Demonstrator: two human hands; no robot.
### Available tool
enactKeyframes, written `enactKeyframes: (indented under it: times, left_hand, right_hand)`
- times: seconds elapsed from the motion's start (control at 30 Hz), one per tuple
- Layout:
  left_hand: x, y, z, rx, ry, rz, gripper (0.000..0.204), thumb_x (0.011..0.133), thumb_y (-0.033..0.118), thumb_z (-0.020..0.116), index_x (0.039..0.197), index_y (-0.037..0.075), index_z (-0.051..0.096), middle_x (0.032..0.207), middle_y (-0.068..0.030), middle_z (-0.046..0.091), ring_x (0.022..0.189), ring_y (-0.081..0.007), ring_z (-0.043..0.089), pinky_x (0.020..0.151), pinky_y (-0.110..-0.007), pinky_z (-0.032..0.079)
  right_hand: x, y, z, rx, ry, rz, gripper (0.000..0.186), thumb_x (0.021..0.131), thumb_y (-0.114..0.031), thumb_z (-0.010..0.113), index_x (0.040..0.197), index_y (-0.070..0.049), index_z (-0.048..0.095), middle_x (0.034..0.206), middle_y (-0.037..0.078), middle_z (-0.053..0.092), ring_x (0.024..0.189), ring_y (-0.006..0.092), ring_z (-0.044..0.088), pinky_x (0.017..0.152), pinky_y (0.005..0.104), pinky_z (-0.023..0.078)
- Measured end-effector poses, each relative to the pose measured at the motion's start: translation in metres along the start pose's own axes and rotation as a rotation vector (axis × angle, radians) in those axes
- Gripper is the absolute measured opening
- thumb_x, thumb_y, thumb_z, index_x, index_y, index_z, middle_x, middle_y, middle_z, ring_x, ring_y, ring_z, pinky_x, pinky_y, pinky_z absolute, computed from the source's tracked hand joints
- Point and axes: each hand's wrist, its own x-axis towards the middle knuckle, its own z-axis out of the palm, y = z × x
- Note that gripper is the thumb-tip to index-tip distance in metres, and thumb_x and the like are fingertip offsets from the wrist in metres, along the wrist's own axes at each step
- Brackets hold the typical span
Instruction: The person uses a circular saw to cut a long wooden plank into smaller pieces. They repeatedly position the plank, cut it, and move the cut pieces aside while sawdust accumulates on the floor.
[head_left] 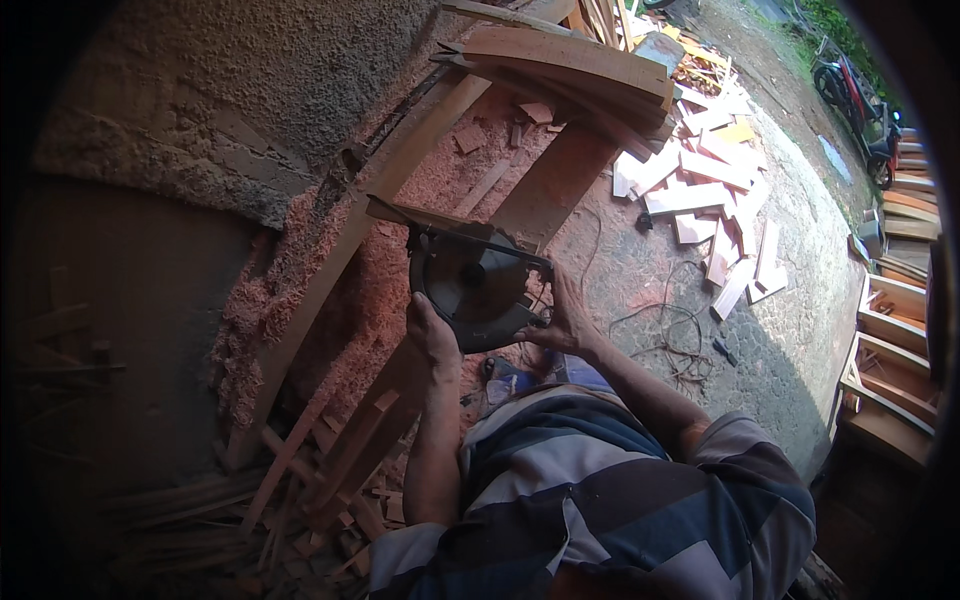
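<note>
In front of my body is a dark circular saw (484,333), turned so that its round blade (476,272) faces up toward me. My left hand (434,332) is closed on the saw's left side, its thumb over the rim of the guard. On the other side my right hand (568,318) grips the saw near its lower right corner; some of its fingers are hidden behind the tool. Just beyond the saw's top edge lies a narrow wooden strip (425,215), reaching left to a long timber beam (345,255).
Curved boards (570,65) are stacked at the far end of the beams. Reddish sawdust (262,300) covers the left side. Pale offcuts (705,185) and a loose cord (665,320) lie on the floor. Wooden frames (895,320) and a motorcycle (865,115) stand at right.
</note>
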Motion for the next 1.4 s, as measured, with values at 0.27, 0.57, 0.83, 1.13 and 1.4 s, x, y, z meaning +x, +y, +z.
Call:
enactKeyframes:
  times: [0.27,0.57,0.83,1.13,1.4]
  left_hand:
    - [0.010,-0.022,-0.004,0.032,-0.021,0.012,0.057,0.105,0.043,0.047,0.115,-0.011,0.060,0.112,-0.0229,0.065,0.100,-0.0319,0.062,0.089,-0.041,0.049]
    - [0.009,-0.020,-0.004,-0.081,-0.054,-0.038,0.054,0.104,0.041,0.050,0.117,-0.011,0.058,0.113,-0.0200,0.064,0.100,-0.0278,0.061,0.089,-0.039,0.049]
    - [0.017,-0.032,-0.008,-0.163,-0.161,-0.050,0.058,0.102,0.045,0.055,0.126,-0.009,0.057,0.121,-0.0156,0.062,0.109,-0.0236,0.060,0.094,-0.037,0.049]
    - [0.013,-0.031,-0.006,-0.175,-0.080,-0.078,0.056,0.101,0.043,0.056,0.116,-0.011,0.059,0.109,-0.0196,0.066,0.095,-0.0253,0.063,0.084,-0.037,0.052]
    - [0.015,-0.037,-0.008,-0.203,-0.139,-0.095,0.053,0.102,0.039,0.056,0.128,-0.007,0.055,0.124,-0.0164,0.059,0.111,-0.0258,0.060,0.097,-0.038,0.050]
  right_hand:
    - [-0.001,0.007,0.004,-0.042,0.004,-0.012,0.135,0.062,-0.050,0.090,0.155,0.004,0.010,0.147,0.028,0.033,0.138,0.0421,0.034,0.116,0.0505,0.027]
    - [0.000,0.004,0.002,0.022,0.026,-0.032,0.135,0.061,-0.043,0.092,0.155,0.005,0.008,0.150,0.028,0.030,0.140,0.0422,0.033,0.118,0.0490,0.027]
    - [0.001,-0.003,-0.001,0.083,0.005,0.034,0.131,0.060,-0.036,0.093,0.157,-0.002,0.011,0.151,0.025,0.031,0.140,0.0396,0.035,0.110,0.0505,0.040]
    - [-0.002,-0.001,0.000,0.159,0.020,0.026,0.128,0.061,-0.035,0.093,0.157,-0.004,0.013,0.151,0.023,0.031,0.137,0.0373,0.040,0.106,0.0506,0.045]
    - [-0.002,0.002,0.003,0.126,0.034,0.056,0.125,0.061,-0.028,0.091,0.157,-0.005,0.014,0.151,0.022,0.031,0.139,0.0374,0.038,0.108,0.0520,0.044]
